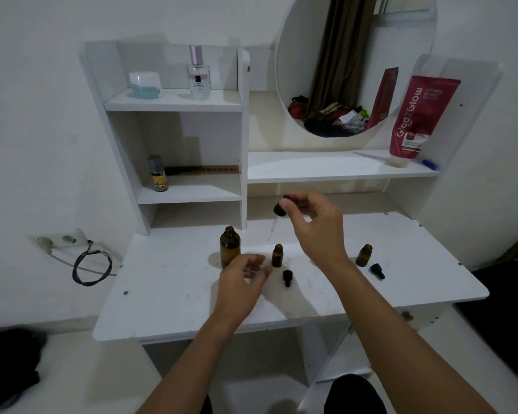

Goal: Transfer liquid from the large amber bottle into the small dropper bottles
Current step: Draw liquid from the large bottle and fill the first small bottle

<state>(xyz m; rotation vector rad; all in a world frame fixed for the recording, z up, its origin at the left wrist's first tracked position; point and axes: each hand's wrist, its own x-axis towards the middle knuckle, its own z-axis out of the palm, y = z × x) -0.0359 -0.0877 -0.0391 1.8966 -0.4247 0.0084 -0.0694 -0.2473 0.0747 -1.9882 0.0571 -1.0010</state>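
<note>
The large amber bottle (pixel 230 247) stands upright and uncapped on the white table (pixel 168 300), at about 10 o'clock from the table's middle. Just to its right, at 3 o'clock from it, a small amber dropper bottle (pixel 277 256) stands upright with its neck open. A black dropper cap (pixel 287 277) lies on the table at 5 o'clock from that small bottle, close by. A second small dropper bottle (pixel 364 255) stands open well apart toward 3 o'clock, with another black dropper cap (pixel 377 271) lying just beside it at 4 o'clock.

The right hand (pixel 314 227) is raised above the table, at 12 o'clock from the first small bottle, and pinches the black bulb of a dropper (pixel 279 209) between thumb and fingers. The dropper's clear glass tube hangs down and to the left in the air, its tip above and between the large bottle and the small one.

The left hand (pixel 242 282) sits low over the table at 6 o'clock from the large bottle, fingers relaxed and slightly spread, holding nothing; its fingertips overlap the bottle's base and reach toward the first small bottle, and I cannot tell whether they touch either.

On the shelves behind stand a perfume bottle (pixel 198 73), a white jar (pixel 144 80), a small spray can (pixel 158 173) with a comb (pixel 202 170) beside it, and a red tube (pixel 420 115) leaning by a round mirror (pixel 356 64).
</note>
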